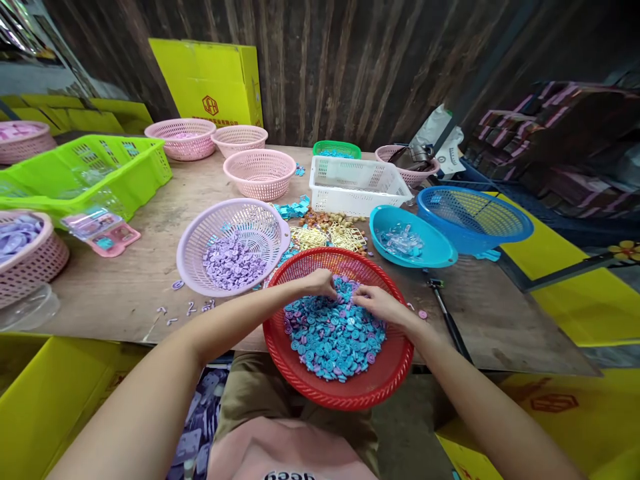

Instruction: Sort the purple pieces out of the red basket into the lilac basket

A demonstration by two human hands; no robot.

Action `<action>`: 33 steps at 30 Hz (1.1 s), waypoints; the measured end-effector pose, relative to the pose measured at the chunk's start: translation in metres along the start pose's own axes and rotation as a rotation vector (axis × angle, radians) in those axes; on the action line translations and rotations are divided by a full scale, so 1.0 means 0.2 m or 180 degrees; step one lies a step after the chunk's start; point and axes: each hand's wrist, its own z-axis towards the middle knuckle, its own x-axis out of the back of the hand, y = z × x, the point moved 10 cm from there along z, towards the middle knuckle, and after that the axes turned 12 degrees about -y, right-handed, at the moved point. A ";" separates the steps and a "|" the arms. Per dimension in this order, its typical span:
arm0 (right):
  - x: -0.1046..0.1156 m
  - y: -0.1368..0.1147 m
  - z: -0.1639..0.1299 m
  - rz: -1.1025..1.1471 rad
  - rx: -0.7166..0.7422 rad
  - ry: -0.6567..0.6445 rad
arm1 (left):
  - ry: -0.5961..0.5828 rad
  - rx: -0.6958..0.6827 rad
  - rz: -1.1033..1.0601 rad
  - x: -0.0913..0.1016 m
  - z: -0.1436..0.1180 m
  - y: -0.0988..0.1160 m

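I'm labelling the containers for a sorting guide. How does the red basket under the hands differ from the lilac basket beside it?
The red round plastic mesh basket holds a mix of blue and purple small discs, while the lilac round plastic mesh basket holds only purple ones. The red basket overhangs the table's near edge; the lilac basket sits fully on the wooden table. The left hand and right hand reach into the red basket; none touches the lilac one. Both are round, perforated bowls.

Both bare forearms reach forward from the bottom corners and converge toward the middle. The left hand (pixel 320 283) is palm down, its fingers curled and bunched together at the tips, wrist bent slightly. The right hand (pixel 379 303) is also palm down, fingers drawn in toward the thumb and pointing left. The fingertips of the two hands sit close together, nearly touching.
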 end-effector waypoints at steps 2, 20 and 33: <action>-0.02 -0.01 -0.03 0.1482 0.0315 -0.0404 | -0.0317 -0.0352 -0.1154 0.00 -0.05 0.02; 0.13 -0.14 -0.01 -0.0740 0.0214 0.0797 | 0.0293 -0.1135 -0.3691 0.00 -0.46 0.00; 0.08 0.03 0.04 -0.2342 -0.0781 0.0473 | 0.0435 -0.0669 -0.1382 -0.01 -0.17 0.11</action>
